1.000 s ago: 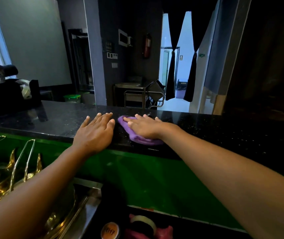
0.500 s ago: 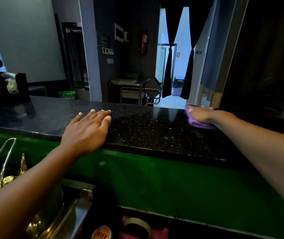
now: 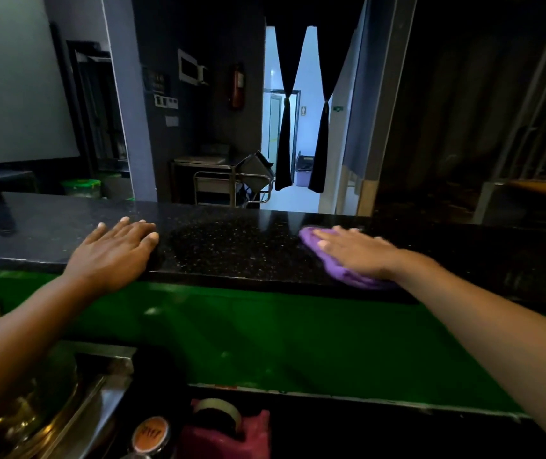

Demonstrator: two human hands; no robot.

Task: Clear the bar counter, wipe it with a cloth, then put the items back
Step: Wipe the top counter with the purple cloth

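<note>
Purple cloth under the right hand

Purple cloth (image 3: pixel 337 263) lies flat beneath the right hand (image 3: pixel 356 251), whose straight fingers press it onto the black speckled desk (image 3: pixel 231 246). Well apart to the left, the left hand (image 3: pixel 112 250) rests flat, holding nothing, at the near edge.

Orange round lid (image 3: pixel 151 434) near the bottom edge carries dark lettering — too blurred to read; nothing else legible.

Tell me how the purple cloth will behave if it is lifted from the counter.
The cloth is bunched under the right hand, so probably soft and floppy. It looks thin, likely light. On the polished counter it should slide easily.
</note>
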